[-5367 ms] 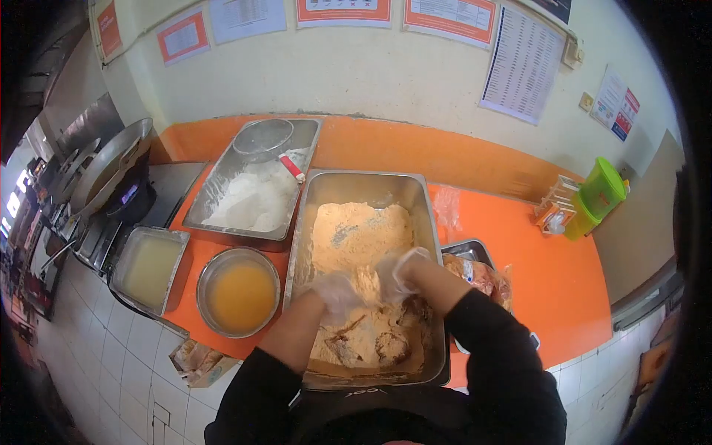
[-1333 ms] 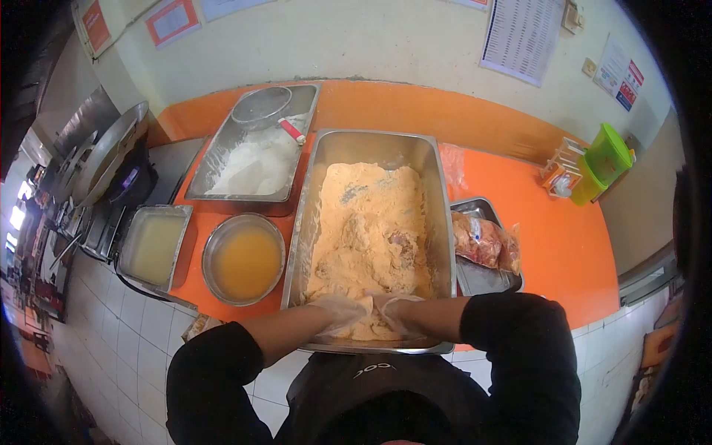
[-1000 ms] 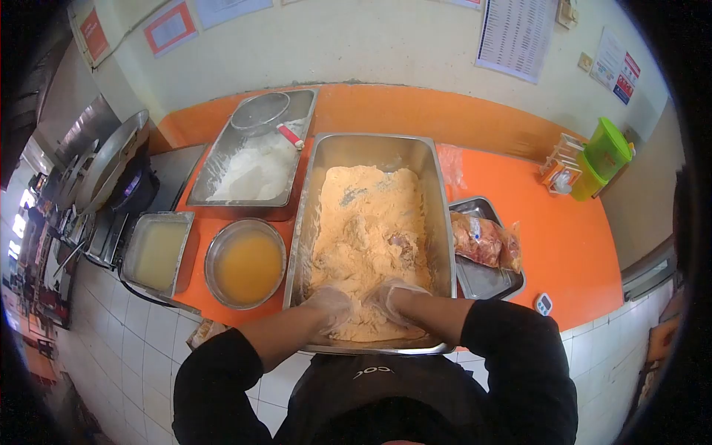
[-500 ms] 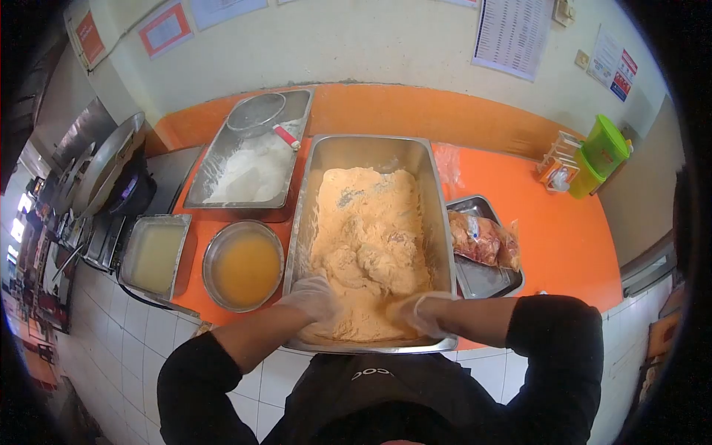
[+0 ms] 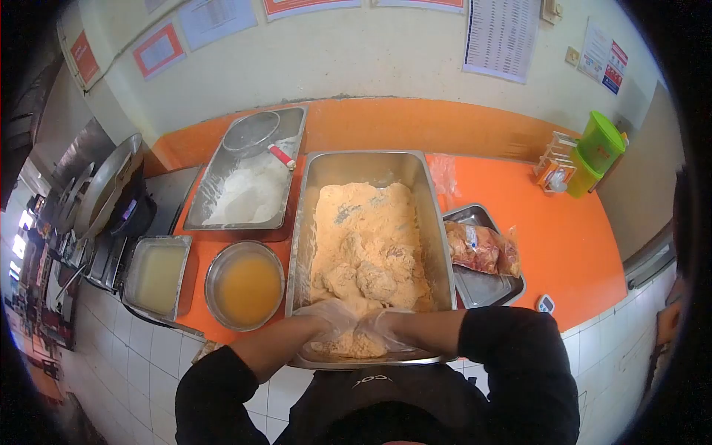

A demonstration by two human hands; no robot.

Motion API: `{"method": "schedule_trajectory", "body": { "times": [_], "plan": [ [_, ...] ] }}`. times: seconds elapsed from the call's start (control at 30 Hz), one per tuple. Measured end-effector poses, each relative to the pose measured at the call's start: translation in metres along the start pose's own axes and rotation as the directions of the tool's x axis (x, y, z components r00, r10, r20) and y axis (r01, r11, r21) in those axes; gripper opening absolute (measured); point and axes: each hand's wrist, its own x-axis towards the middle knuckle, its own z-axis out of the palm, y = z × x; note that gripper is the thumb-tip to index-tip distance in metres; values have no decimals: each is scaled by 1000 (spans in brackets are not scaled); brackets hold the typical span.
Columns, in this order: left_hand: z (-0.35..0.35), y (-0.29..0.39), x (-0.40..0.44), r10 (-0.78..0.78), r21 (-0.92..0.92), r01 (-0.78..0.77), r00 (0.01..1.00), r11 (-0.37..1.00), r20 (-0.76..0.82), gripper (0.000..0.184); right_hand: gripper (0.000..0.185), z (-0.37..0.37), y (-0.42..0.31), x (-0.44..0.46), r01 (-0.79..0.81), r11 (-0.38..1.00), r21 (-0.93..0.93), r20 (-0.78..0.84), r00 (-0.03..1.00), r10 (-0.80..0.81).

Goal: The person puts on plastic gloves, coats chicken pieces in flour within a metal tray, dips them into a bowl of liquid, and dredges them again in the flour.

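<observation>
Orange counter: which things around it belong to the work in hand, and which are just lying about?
Belonging:
gloved left hand and right hand
metal pan
orange-tinted powder
lumpy coated pieces
perhaps bagged meat, white powder, orange liquid

Apparently lying about:
green containers
small timer-like device

Pale orange for the powder, stronger orange for the table. Plain black for both the sleeves.
</observation>
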Motion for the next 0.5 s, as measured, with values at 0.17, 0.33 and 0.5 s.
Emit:
{"method": "schedule_trajectory", "body": {
  "times": [0.17, 0.33, 0.5],
  "plan": [
    [-24, -9, -5, -149, 69, 179, 938, 981, -314, 24, 44, -74, -62, -94, -89, 938, -334, -168, 985, 34],
    [-49, -17, 26, -51, 267, 192, 887, 944, -459, 27, 37, -125, -32, -76, -165, 726, -668, -265, 964, -26],
    [-31, -45, 75, -208, -110, 186, 947, 976, -243, 42, 29, -120, 34, 17, -224, 706, -672, -403, 910, -94]
  ]
}}
